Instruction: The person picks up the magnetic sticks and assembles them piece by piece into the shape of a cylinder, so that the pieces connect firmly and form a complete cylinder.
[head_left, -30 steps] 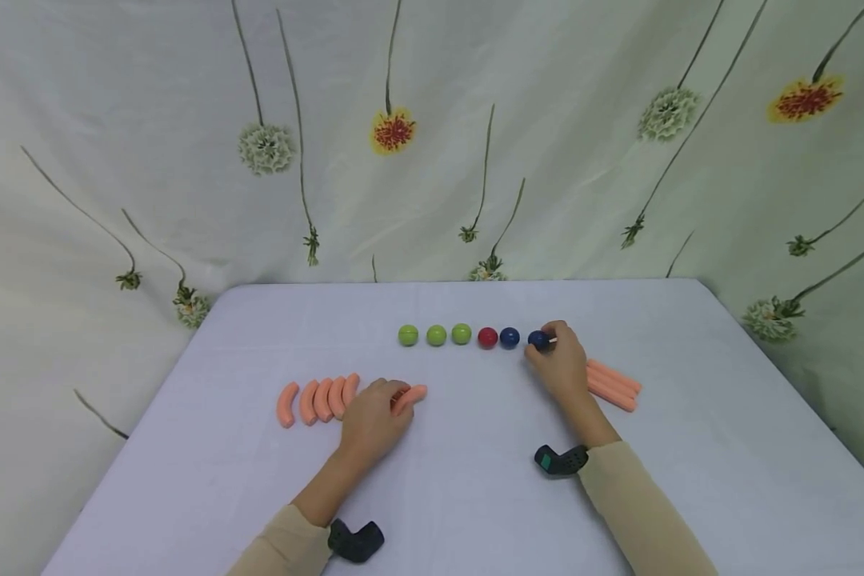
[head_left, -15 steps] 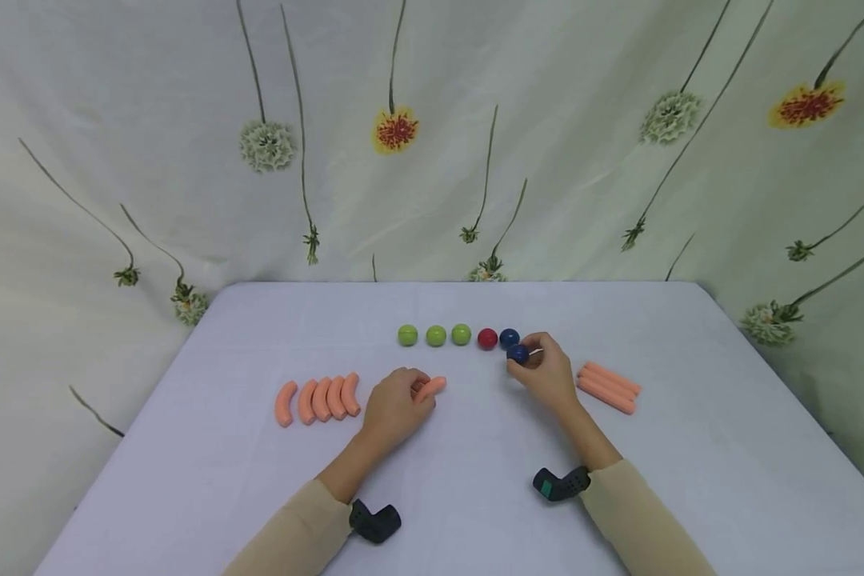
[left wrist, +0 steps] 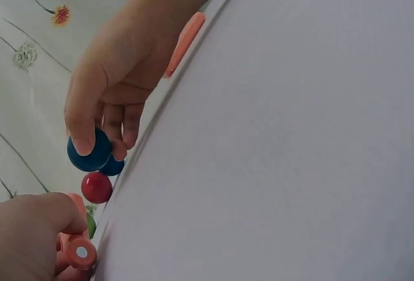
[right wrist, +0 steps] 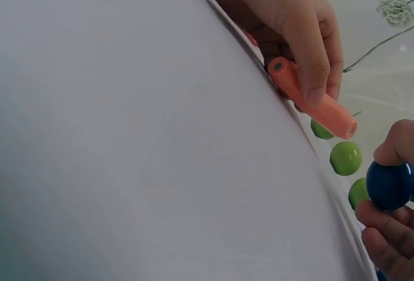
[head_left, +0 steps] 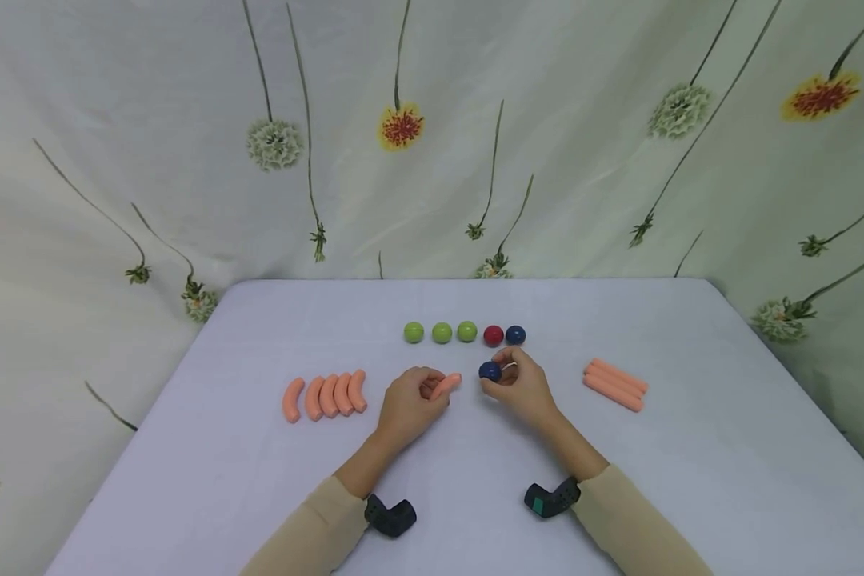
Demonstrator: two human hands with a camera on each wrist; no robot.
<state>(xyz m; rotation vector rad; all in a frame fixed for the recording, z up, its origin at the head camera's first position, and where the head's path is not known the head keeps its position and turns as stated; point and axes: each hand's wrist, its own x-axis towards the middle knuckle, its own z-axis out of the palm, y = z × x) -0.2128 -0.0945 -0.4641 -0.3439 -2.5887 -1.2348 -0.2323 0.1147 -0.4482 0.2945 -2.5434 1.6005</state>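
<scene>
Glossy dark-blue, plastic-looking ball (head_left: 490, 371) is pinched by fingers of right hand (head_left: 526, 391) over pale worktop (head_left: 468, 496), near salmon-coloured, plastic-looking rod (head_left: 446, 385) gripped by those of left hand (head_left: 409, 405); both judged light and stiff, ball slippery, best taken at its widest, rod mid-length.

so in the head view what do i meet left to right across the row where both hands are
Five curved salmon pieces, left hand, the salmon piece it holds, the held blue ball, right hand, three straight salmon pieces.
</scene>
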